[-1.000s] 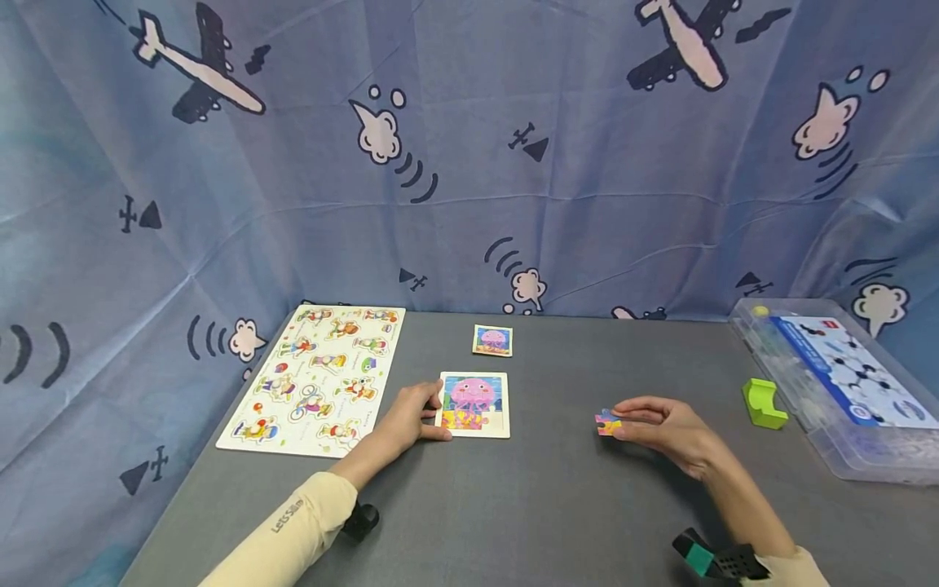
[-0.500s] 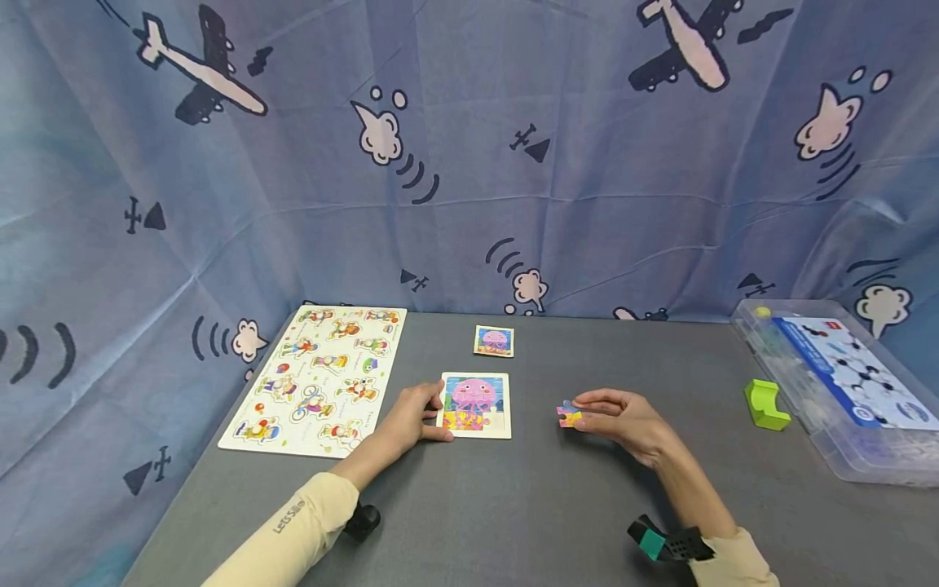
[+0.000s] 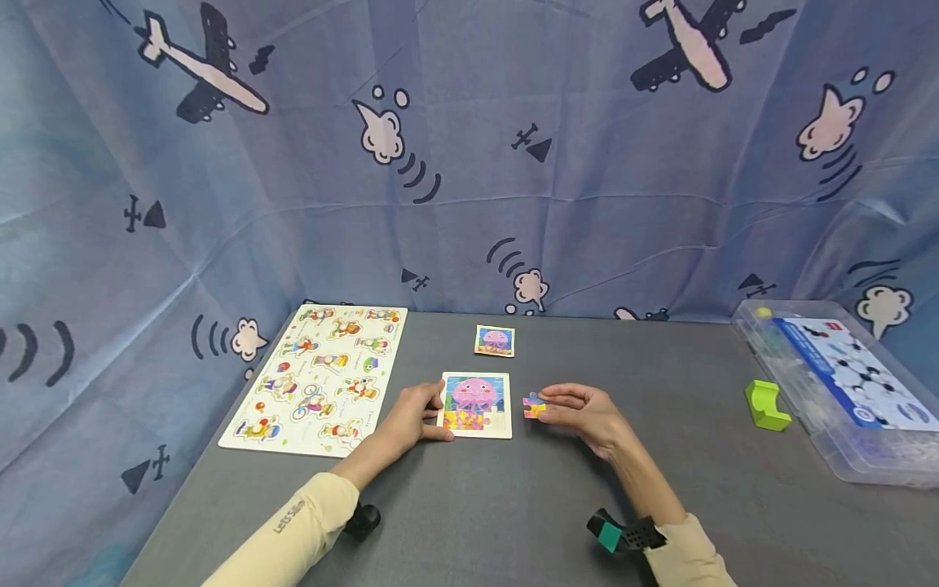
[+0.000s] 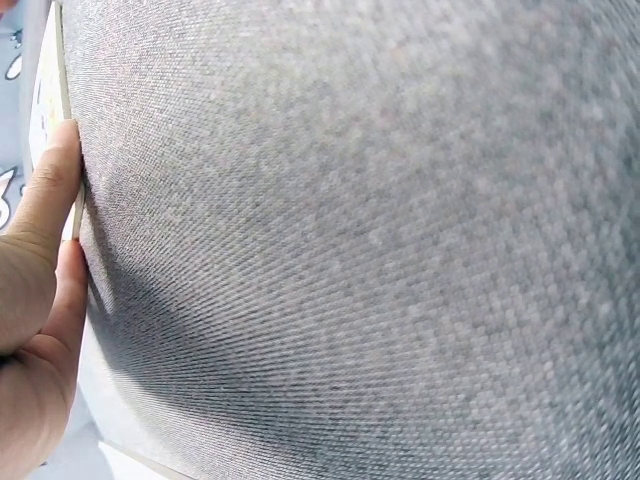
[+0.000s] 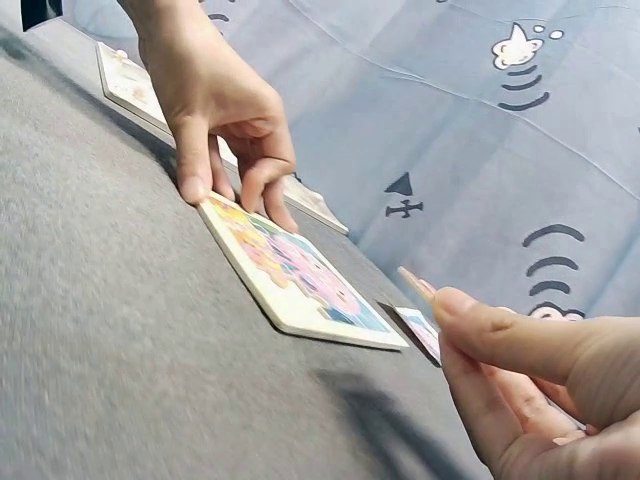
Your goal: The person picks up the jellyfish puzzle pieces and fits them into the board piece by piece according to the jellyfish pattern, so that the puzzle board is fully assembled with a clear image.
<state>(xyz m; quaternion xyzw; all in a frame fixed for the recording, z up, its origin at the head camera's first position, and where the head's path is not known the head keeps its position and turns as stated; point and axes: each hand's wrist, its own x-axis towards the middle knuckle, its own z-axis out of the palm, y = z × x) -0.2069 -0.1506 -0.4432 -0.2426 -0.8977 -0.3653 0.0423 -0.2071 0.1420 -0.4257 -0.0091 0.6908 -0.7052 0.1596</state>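
Observation:
A square jigsaw board point(image 3: 500, 422) with a pink jellyfish picture lies flat on the table. Its lower right corner is a bare cream recess. My left hand point(image 3: 405, 420) holds the board's left side, thumb at the near corner and curled fingers farther up the edge. Just right of the board, my right hand point(image 3: 587, 416) pinches a pink, yellow and blue puzzle piece point(image 3: 534, 406) between thumb and fingers. In the right wrist view the puzzle piece point(image 5: 416, 283) appears edge-on, raised above the table, mostly covered by the thumb.
Behind the board lies a small jellyfish picture card point(image 3: 495, 341). A large cream board of printed figures point(image 3: 311, 379) sits at the left. On the right are a green curved block point(image 3: 767, 405) and a clear plastic case point(image 3: 822, 440). A patterned cloth hangs behind the table.
My right hand has moved left across the table with the puzzle piece, coming close to the jigsaw board's right edge. The left hand keeps its hold on the board.

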